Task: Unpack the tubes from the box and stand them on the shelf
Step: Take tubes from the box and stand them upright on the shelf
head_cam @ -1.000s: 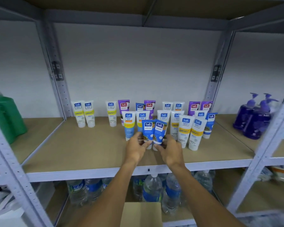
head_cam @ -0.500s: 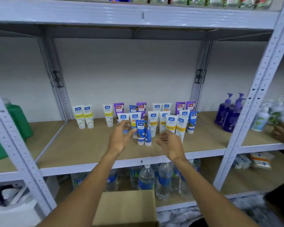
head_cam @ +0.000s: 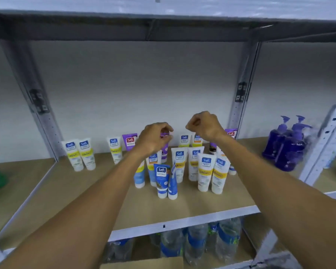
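Both hands have lifted away from the two blue tubes [head_cam: 162,179] since the earlier frame; those tubes now stand free, upright and touching each other, near the front of the shelf [head_cam: 81,193]. The left hand [head_cam: 155,138] hangs above and behind the blue tubes, fingers curled in toward the thumb, holding nothing; the right hand [head_cam: 204,125] is above and to their right, closed into a loose fist, also holding nothing. Behind the blue tubes stand rows of white, yellow-banded and purple tubes [head_cam: 204,171]. Far right of the blue tubes are purple pump bottles [head_cam: 287,146]; below them, under the shelf, are water bottles [head_cam: 194,243] and the top of the cardboard box [head_cam: 144,264].
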